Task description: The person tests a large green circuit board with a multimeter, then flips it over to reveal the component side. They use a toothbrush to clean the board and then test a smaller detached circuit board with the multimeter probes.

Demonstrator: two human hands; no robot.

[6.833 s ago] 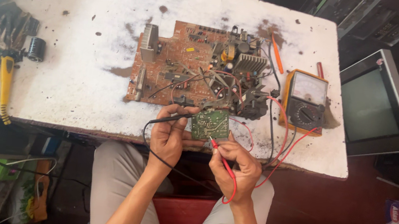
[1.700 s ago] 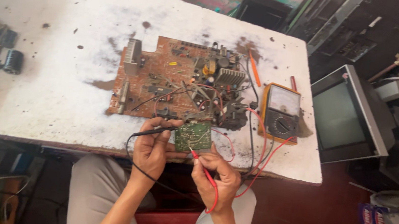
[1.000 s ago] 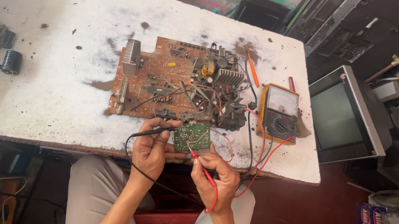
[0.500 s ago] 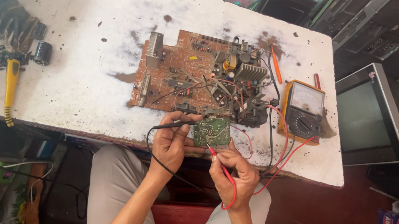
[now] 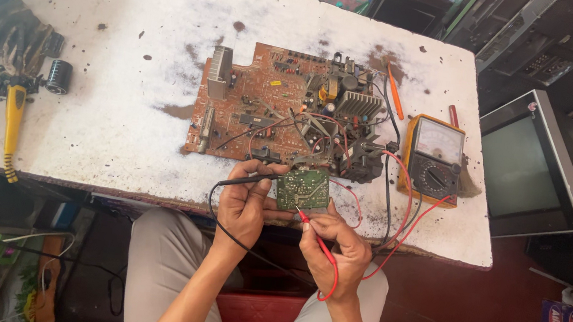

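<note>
My left hand (image 5: 245, 207) holds a black test probe (image 5: 243, 179) and steadies a small green circuit board (image 5: 303, 189) at the table's near edge. My right hand (image 5: 335, 247) grips a red test probe (image 5: 312, 232) with its tip against the green board's lower edge. Red and black leads run right to an orange analog multimeter (image 5: 433, 158). A large brown circuit board (image 5: 286, 109) crowded with components lies just beyond the green one.
The white, stained table (image 5: 112, 86) carries a yellow-handled soldering iron (image 5: 11, 125), a black capacitor (image 5: 59, 76) and dark parts at the left. An orange screwdriver (image 5: 395, 94) lies by the big board. A small television (image 5: 537, 164) stands at the right.
The camera view has shifted and tilted about; both hands stay on the probes at the green board in the same pose.
</note>
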